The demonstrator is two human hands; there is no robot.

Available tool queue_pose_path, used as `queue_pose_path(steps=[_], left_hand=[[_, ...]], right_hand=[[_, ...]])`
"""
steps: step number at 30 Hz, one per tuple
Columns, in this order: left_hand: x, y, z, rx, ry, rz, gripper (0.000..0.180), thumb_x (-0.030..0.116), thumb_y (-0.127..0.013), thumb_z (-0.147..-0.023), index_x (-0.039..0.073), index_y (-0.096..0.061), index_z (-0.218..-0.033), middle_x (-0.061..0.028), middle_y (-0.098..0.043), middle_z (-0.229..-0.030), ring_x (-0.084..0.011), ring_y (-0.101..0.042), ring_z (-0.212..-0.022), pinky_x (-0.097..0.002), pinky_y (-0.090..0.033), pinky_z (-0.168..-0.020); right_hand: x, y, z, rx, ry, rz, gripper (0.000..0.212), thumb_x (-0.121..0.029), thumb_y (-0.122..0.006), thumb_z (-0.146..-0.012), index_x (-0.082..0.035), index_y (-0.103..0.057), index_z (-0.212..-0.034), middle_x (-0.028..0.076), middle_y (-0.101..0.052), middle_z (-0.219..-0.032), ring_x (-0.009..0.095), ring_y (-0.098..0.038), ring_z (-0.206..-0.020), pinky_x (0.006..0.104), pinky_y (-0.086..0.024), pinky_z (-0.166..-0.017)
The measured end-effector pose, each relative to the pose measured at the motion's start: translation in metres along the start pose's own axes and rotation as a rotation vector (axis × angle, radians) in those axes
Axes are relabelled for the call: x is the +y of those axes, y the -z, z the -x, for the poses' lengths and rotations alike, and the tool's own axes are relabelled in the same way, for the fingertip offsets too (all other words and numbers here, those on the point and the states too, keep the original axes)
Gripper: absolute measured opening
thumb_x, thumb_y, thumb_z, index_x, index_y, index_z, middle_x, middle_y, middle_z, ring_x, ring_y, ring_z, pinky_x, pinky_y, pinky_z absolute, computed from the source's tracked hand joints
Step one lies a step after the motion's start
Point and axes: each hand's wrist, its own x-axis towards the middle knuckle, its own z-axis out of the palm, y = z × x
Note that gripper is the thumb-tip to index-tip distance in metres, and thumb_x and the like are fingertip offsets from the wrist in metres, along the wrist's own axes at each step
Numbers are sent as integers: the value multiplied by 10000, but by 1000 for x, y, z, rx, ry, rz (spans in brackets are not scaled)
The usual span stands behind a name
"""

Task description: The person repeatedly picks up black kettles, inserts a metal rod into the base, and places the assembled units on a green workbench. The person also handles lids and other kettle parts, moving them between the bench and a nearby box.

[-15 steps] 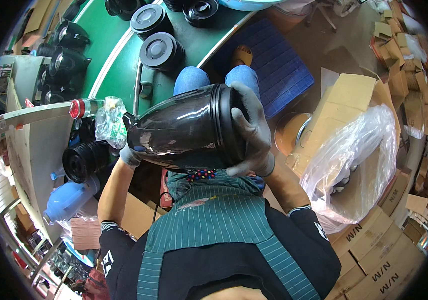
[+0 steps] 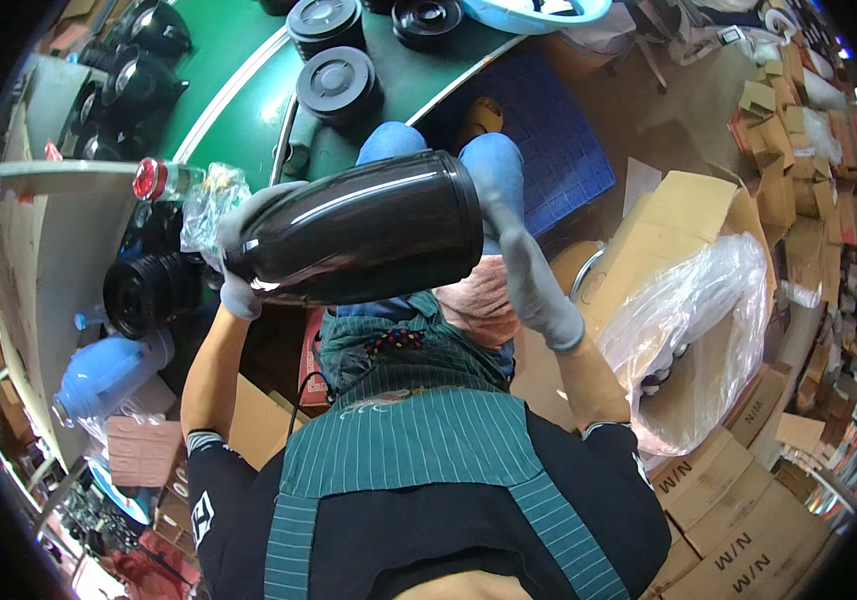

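A large glossy black jug-like vessel (image 2: 358, 235) lies sideways across my lap, its narrow end to the left and its wide rimmed end to the right. My gloved left hand (image 2: 248, 240) is closed round the narrow end. At the wide end, my gloved right hand (image 2: 533, 270) has its fingers stretched out; their tips pass beside the rim, and I cannot tell whether they touch it. A pinkish cloth (image 2: 478, 300) lies on my lap below the vessel. Close to my left hand are a clear bottle with a red cap (image 2: 153, 180) and crumpled clear plastic (image 2: 213, 205).
Black round lids (image 2: 336, 82) stand stacked on the green table (image 2: 233, 115) ahead. A cardboard box (image 2: 668, 225) lined with clear plastic is on my right, near stacked cartons (image 2: 748, 520). To the left are black ridged parts (image 2: 138, 295) and a blue translucent bottle (image 2: 108, 375).
My left hand has come up round the narrow end. My right hand has straightened from its grip on the wide end, where several ridges showed before. The pinkish cloth has come into view.
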Motion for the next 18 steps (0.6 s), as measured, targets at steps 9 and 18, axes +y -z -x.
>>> queue_pose_path(steps=[9,18], left_hand=[[62,-30,-4,-86,-722,-1185,461,237,-825,-815,39,-767,-1227,-183,-777,-1186,-357,-787,-1051,-409,-627,-917],[-14,-24,12,68,-9,-222,406,219,-696,-964,-56,-744,-1259,-118,-803,-1133,-182,-754,-1040,-347,-588,-986]], right_hand=[[-5,-15,-23,-134,-260,-182,849,-625,-360,-1135,5,-275,-1698,174,-371,-1705,250,-463,-1496,372,-355,-1258],[1,-40,-4,-43,207,-92,985,-684,-363,-1106,20,-72,-1731,240,-202,-1776,353,-274,-1620,432,-243,-1314]])
